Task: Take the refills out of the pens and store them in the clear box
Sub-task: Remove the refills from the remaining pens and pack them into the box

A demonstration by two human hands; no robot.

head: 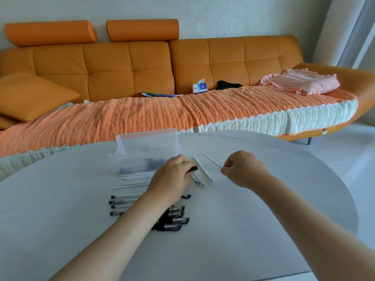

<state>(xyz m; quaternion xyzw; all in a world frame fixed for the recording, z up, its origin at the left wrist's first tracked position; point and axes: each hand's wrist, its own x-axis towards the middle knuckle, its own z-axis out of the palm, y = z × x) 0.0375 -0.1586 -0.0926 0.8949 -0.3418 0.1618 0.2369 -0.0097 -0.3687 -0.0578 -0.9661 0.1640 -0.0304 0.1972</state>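
Two bare hands on two bare arms. The left hand [172, 177]: smooth round back, small bumps for knuckles up by the grip. Just behind the grip a bare left wrist [154, 196], a bit thinner than the hand. Farther back from the grip a long, smooth left forearm [121, 226], bare all the way, wider toward the edge of the view. The right hand [241, 171]: same smooth back, little folds at the finger joints near the grip. Behind that grip a bare right wrist [261, 182] and a long bare right forearm [304, 216], cut off by the edge of the view.
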